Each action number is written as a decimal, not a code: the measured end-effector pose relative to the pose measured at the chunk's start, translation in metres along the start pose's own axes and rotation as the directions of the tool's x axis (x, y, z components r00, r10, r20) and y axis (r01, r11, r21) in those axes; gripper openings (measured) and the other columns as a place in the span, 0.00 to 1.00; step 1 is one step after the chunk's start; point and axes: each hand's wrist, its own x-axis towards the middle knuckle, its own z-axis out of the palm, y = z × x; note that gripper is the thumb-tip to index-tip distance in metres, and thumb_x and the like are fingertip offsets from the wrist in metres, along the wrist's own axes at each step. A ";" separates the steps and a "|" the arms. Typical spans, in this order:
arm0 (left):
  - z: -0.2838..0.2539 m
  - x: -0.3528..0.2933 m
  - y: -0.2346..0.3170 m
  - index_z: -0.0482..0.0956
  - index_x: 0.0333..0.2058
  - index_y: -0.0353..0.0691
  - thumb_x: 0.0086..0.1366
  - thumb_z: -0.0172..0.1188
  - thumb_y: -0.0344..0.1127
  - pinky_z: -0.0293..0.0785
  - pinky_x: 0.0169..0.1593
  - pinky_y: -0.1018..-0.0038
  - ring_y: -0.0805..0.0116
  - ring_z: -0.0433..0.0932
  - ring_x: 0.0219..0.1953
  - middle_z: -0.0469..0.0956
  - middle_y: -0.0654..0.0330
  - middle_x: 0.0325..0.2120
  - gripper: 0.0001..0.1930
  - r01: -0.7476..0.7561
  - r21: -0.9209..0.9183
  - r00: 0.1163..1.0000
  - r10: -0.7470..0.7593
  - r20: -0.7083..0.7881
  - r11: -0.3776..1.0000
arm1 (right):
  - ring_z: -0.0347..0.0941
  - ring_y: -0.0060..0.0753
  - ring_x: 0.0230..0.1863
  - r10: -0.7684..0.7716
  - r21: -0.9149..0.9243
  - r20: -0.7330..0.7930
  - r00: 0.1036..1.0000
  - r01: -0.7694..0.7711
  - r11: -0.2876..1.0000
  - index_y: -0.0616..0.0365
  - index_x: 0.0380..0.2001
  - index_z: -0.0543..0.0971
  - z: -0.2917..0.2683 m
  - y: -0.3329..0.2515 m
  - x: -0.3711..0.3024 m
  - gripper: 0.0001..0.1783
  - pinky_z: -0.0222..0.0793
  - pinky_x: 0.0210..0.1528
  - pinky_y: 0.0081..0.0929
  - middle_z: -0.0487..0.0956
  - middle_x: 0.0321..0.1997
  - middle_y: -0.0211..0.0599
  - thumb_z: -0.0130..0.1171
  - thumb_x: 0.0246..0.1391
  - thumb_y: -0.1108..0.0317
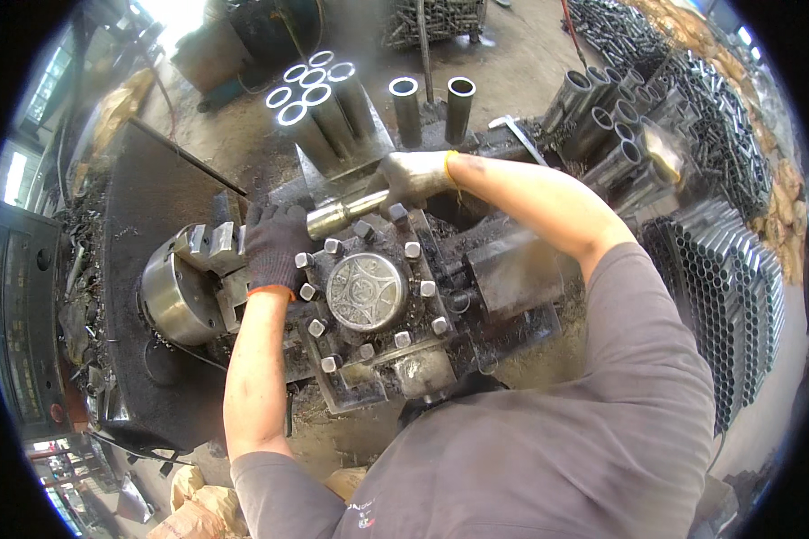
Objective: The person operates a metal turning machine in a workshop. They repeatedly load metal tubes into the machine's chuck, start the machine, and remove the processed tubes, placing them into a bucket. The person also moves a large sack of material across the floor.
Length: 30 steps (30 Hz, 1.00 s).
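head view: left unit of a side-by-side fisheye pair, worn on the head, facing down. the wearer's shirt (548, 458) occupies the near lower edge; the tool post (366, 292) lies mid-field, within arm's reach. straight edges bend outward.

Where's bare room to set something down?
Bare: the dark headstock cover left of the chuck; the floor between the parts bin and two upright tubes. Crowded: around the tool post, left hand, right hand and held cylinder.
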 end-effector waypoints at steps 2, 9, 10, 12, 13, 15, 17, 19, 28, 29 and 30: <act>-0.003 -0.002 -0.005 0.85 0.45 0.45 0.61 0.63 0.43 0.68 0.65 0.57 0.55 0.81 0.56 0.86 0.52 0.45 0.15 -0.038 -0.001 0.999 0.038 -0.010 0.999 | 0.74 0.22 0.19 0.079 -0.198 0.002 0.997 -0.077 0.977 0.58 0.53 0.87 -0.011 -0.012 -0.014 0.26 0.72 0.21 0.23 0.83 0.24 0.32 0.69 0.48 0.66; -0.006 0.000 -0.008 0.85 0.43 0.44 0.59 0.64 0.40 0.69 0.63 0.57 0.52 0.80 0.56 0.85 0.51 0.46 0.14 0.012 0.043 0.999 -0.013 0.042 0.999 | 0.87 0.41 0.34 0.542 -0.630 -0.331 0.773 -0.608 0.483 0.57 0.33 0.89 -0.067 0.071 -0.185 0.15 0.80 0.37 0.41 0.87 0.30 0.44 0.76 0.47 0.58; -0.009 -0.002 -0.007 0.84 0.44 0.43 0.58 0.66 0.42 0.68 0.65 0.56 0.50 0.79 0.57 0.84 0.50 0.48 0.17 0.007 0.042 0.998 -0.010 0.055 0.999 | 0.88 0.45 0.36 0.502 -0.771 -0.352 0.790 -0.549 0.323 0.55 0.33 0.90 -0.061 0.088 -0.189 0.16 0.81 0.40 0.43 0.88 0.32 0.46 0.77 0.45 0.56; -0.015 -0.009 -0.008 0.83 0.47 0.43 0.56 0.69 0.43 0.64 0.69 0.52 0.47 0.76 0.61 0.82 0.50 0.51 0.21 -0.020 0.084 1.000 0.022 -0.016 0.996 | 0.88 0.45 0.40 0.525 -0.849 -0.356 0.773 -0.502 0.164 0.49 0.34 0.91 -0.035 0.107 -0.189 0.16 0.82 0.40 0.41 0.90 0.36 0.41 0.77 0.43 0.54; -0.019 -0.017 -0.009 0.82 0.49 0.44 0.55 0.69 0.43 0.60 0.72 0.50 0.47 0.74 0.63 0.81 0.50 0.53 0.22 -0.032 0.128 0.994 0.045 -0.099 0.991 | 0.88 0.44 0.40 0.615 -0.873 -0.310 0.725 -0.473 0.117 0.48 0.34 0.92 -0.022 0.109 -0.189 0.15 0.82 0.39 0.40 0.90 0.37 0.40 0.76 0.45 0.54; -0.024 -0.035 -0.014 0.78 0.59 0.49 0.54 0.72 0.44 0.45 0.78 0.42 0.46 0.65 0.71 0.75 0.51 0.60 0.32 0.032 0.069 0.990 -0.022 -0.136 0.997 | 0.88 0.43 0.41 0.612 -0.905 -0.295 0.734 -0.419 0.066 0.47 0.36 0.92 -0.003 0.096 -0.185 0.14 0.82 0.40 0.38 0.90 0.37 0.39 0.74 0.48 0.54; -0.024 -0.051 -0.019 0.75 0.65 0.54 0.54 0.73 0.47 0.45 0.78 0.42 0.46 0.65 0.72 0.75 0.51 0.62 0.37 0.007 0.063 0.977 0.007 -0.214 0.998 | 0.88 0.43 0.41 0.653 -0.941 -0.247 0.716 -0.337 0.013 0.47 0.37 0.92 -0.002 0.063 -0.178 0.14 0.81 0.42 0.38 0.90 0.36 0.38 0.70 0.51 0.53; -0.019 -0.062 -0.023 0.70 0.69 0.60 0.53 0.74 0.53 0.45 0.78 0.42 0.47 0.63 0.73 0.73 0.50 0.65 0.43 0.012 0.046 0.944 0.004 -0.331 0.999 | 0.87 0.46 0.46 0.549 -0.918 -0.242 0.800 -0.372 0.137 0.48 0.42 0.91 -0.021 0.024 -0.158 0.16 0.81 0.44 0.41 0.89 0.43 0.43 0.68 0.53 0.56; -0.005 -0.053 -0.025 0.78 0.58 0.54 0.47 0.74 0.56 0.51 0.76 0.39 0.45 0.67 0.66 0.74 0.51 0.55 0.37 -0.026 -0.001 0.808 0.021 -0.589 1.000 | 0.83 0.37 0.34 -0.238 -0.549 0.321 0.917 0.385 0.742 0.60 0.41 0.87 0.053 -0.062 0.151 0.18 0.78 0.39 0.39 0.88 0.36 0.43 0.69 0.57 0.55; -0.007 -0.054 -0.025 0.80 0.56 0.54 0.45 0.75 0.55 0.51 0.75 0.38 0.45 0.67 0.66 0.74 0.51 0.55 0.37 -0.016 -0.080 0.871 -0.026 -0.490 0.997 | 0.81 0.38 0.31 -0.203 -0.459 0.415 0.887 0.397 0.795 0.58 0.38 0.87 0.046 -0.049 0.154 0.13 0.77 0.36 0.40 0.87 0.33 0.43 0.69 0.57 0.60; -0.009 -0.056 -0.026 0.80 0.54 0.52 0.45 0.76 0.55 0.52 0.74 0.37 0.45 0.67 0.65 0.74 0.51 0.55 0.35 -0.019 -0.088 0.889 -0.024 -0.457 0.996 | 0.81 0.38 0.32 -0.269 -0.335 0.477 0.837 0.456 0.824 0.59 0.38 0.87 0.027 -0.029 0.139 0.13 0.77 0.36 0.40 0.86 0.34 0.43 0.68 0.58 0.59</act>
